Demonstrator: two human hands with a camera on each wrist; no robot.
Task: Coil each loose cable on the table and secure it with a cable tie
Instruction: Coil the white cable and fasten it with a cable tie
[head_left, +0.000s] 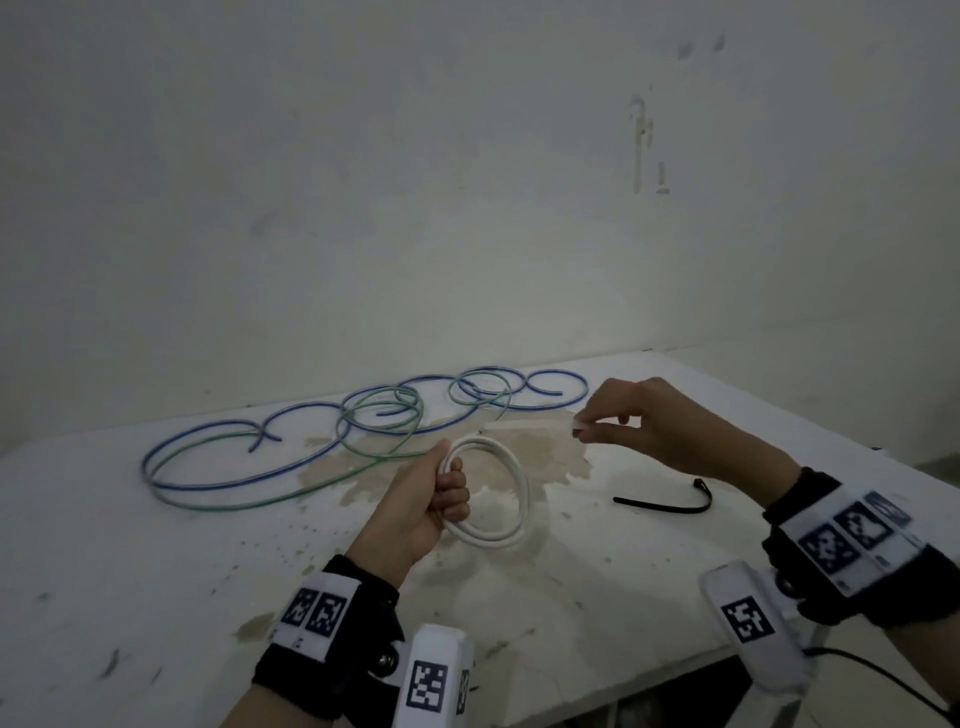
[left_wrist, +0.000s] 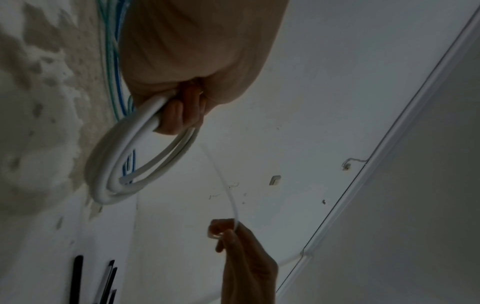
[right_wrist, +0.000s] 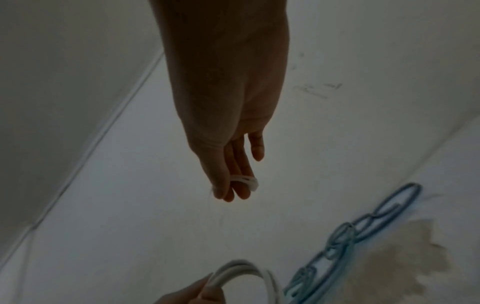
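Item one, white cable (head_left: 491, 493): your left hand (head_left: 415, 506) is gripping it as a finished coil of several turns, fingers (head_left: 453, 491) curling through the ring and thumb lying over its upper arc. The coil is hanging from those fingers, clear of the white table (head_left: 156, 571), its free loop bulging out to the right of your knuckles. In the left wrist view one cut end is showing inside the ring, below the fingertips.

Item two, white cable tie (head_left: 575, 427): your right hand (head_left: 654, 423) is pinching its head end between thumb and first two fingers, with the remaining fingers lying loosely curled behind. The thin strap is trailing away from that pinch toward the coil; whether it is touching the coil is unclear.

Item three, black cable tie (head_left: 670, 501): it is lying flat on the table under your right wrist, just to the right of the coil, touching neither hand.

Item four, blue cable (head_left: 218, 457) and green cable (head_left: 363, 415): both are lying loose in wide, overlapping loops on the table beyond your left fingertips, stretching past them toward the wall (head_left: 467, 182). Neither hand is touching them.

Item five, tan stain (head_left: 545, 457): it is spreading over the tabletop beneath the gap between your two sets of fingers.
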